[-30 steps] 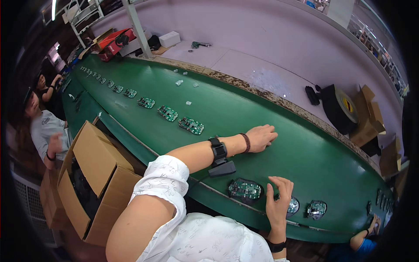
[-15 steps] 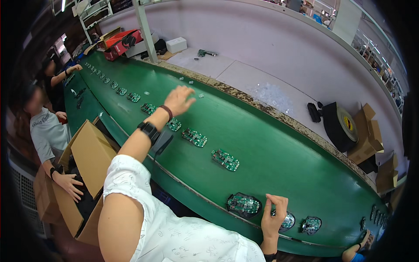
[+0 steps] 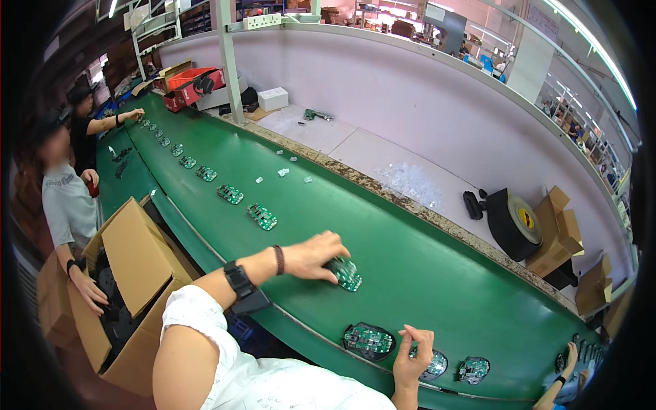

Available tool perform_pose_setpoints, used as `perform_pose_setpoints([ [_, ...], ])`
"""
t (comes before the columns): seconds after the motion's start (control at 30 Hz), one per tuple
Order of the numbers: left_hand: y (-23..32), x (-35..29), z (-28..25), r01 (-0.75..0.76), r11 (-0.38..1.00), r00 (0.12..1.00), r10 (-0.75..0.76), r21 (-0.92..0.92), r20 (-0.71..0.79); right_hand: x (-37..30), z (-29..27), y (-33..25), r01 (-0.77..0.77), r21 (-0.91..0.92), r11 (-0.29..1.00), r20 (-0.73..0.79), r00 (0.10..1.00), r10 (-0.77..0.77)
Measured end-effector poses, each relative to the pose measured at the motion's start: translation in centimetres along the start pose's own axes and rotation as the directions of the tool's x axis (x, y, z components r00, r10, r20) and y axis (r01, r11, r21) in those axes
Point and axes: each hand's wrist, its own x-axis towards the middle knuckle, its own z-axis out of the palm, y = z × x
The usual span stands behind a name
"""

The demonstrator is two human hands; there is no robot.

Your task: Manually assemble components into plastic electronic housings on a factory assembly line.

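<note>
Circuit board — under left hand's fingertips.

Your left hand reaches across a green conveyor belt, its fingers touching a green circuit board near the centre. Your right hand, at 5 o'clock, rests beside a round dark board at the belt's near edge. More boards trail toward 10 o'clock. An open cardboard box sits at 8 o'clock.
</note>
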Motion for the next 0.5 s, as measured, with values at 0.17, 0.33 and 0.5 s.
perform_pose_setpoints([
  [0.17, 0.9, 0.9, 2.7, -0.017, 0.998, 0.987, 0.007, 0.058, 0.160, -0.1, 0.0, 0.3, 0.007, 0.011, 1.000, -0.024, 1.000, -0.007],
  [0.33, 0.0, 0.0, 1.5, 0.068, 0.997, 0.986, -0.074, 0.042, 0.151, -0.1, 0.1, 0.5, -0.017, 0.008, 1.000, -0.017, 1.000, 0.017],
  [0.5, -2.9, -3.9, -1.7, 0.207, 0.978, 0.976, -0.209, 0.042, 0.055, 0.2, 0.1, -0.8, -0.035, -0.010, 0.999, -0.032, 0.999, 0.034],
])
